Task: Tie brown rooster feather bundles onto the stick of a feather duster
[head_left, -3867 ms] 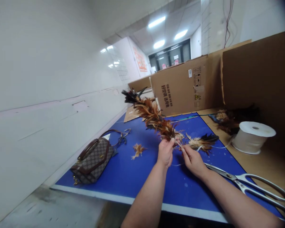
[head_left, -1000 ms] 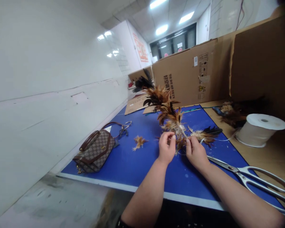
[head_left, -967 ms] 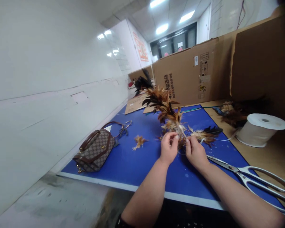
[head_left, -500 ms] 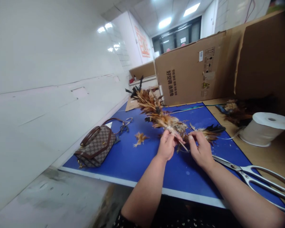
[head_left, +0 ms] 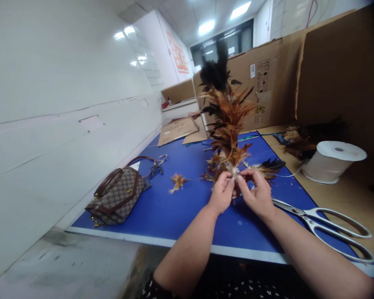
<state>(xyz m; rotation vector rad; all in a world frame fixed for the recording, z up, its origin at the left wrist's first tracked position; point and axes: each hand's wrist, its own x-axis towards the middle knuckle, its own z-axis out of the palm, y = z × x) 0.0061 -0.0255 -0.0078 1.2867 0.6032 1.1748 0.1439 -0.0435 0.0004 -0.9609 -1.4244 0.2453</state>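
A feather duster (head_left: 227, 124) with brown and black feathers stands almost upright over the blue tabletop (head_left: 162, 207). My left hand (head_left: 221, 192) is closed around its lower end, where a short bit of stick shows below the fingers. The thumb and fingers of my right hand (head_left: 256, 192) pinch the pale feather bases at the same spot, touching the left fingertips. Loose feathers (head_left: 269, 166) lie just behind my right hand. A small tuft of brown feathers (head_left: 178, 182) rests to the left of my hands.
Large scissors (head_left: 314, 220) lie by my right forearm. A white spool (head_left: 333, 162) stands at the right, before more feathers (head_left: 302, 139). Cardboard (head_left: 277, 95) walls the back. A patterned handbag (head_left: 120, 195) sits at the left, near flat cardboard (head_left: 179, 129).
The feather duster has swung from leaning far left to nearly upright. My right hand has closed in beside the left and now pinches the feather bases. The view has shifted slightly.
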